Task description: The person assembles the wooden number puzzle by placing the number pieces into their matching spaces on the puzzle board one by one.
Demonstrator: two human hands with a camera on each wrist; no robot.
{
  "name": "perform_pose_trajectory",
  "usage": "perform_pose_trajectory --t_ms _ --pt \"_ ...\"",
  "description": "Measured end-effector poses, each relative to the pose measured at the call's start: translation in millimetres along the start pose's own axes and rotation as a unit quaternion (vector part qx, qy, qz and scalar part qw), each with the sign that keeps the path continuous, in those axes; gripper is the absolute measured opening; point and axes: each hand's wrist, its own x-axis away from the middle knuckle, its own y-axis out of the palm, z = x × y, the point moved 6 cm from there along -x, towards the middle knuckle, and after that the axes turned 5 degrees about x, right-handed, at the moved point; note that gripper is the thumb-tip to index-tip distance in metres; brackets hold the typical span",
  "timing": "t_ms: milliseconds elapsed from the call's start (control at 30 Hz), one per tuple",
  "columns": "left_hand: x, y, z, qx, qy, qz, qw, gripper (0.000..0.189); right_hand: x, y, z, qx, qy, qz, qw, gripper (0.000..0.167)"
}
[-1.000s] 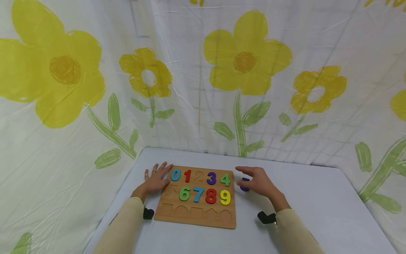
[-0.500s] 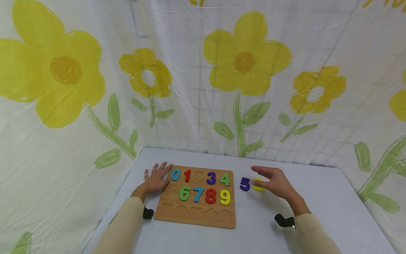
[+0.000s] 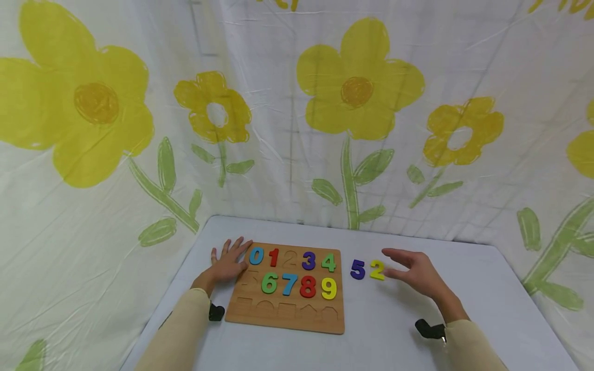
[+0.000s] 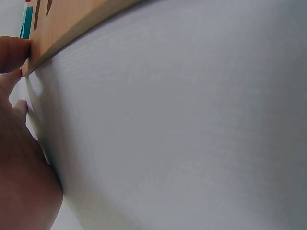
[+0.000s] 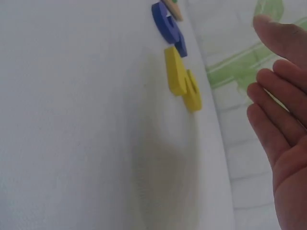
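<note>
A wooden number puzzle board [image 3: 320,323] lies on the table, with colourful numerals seated in its two upper rows. My left hand [image 3: 226,267] rests at its upper left corner, fingers spread, and the thumb [image 4: 14,51] touches the board's edge. To the right of the board lie a purple number 5 [image 3: 358,269] and a yellow number 2 [image 3: 377,270]. My right hand [image 3: 419,273] hovers just right of the yellow 2, thumb and fingers apart, holding nothing. In the right wrist view its palm [image 5: 295,177] shows bare, with the yellow 2 [image 5: 176,72] apart from it.
A recess shaped like a 2 [image 3: 290,257] and another at the left of the second row [image 3: 250,279] show bare wood. Outlined shapes run along the board's bottom row. The white table [image 3: 482,288] ends at a flower-printed curtain [image 3: 278,180] behind.
My right hand has moved right, away from the board, uncovering the purple 5 and then the yellow 2, which now lie side by side. My left hand has stayed in place.
</note>
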Motion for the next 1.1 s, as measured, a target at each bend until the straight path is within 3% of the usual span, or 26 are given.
perform_pose_trajectory --t_ms 567,1100 --pt "0.3 1.1 0.1 0.004 0.004 0.002 1.0000 0.075 -5.6 19.9 24.1 -0.022 0.009 -0.004 0.9997 0.060" --pt "3.9 -2.0 6.3 0.006 0.005 0.006 1.0000 0.074 -10.8 29.2 26.6 0.050 -0.002 0.000 0.9987 0.058"
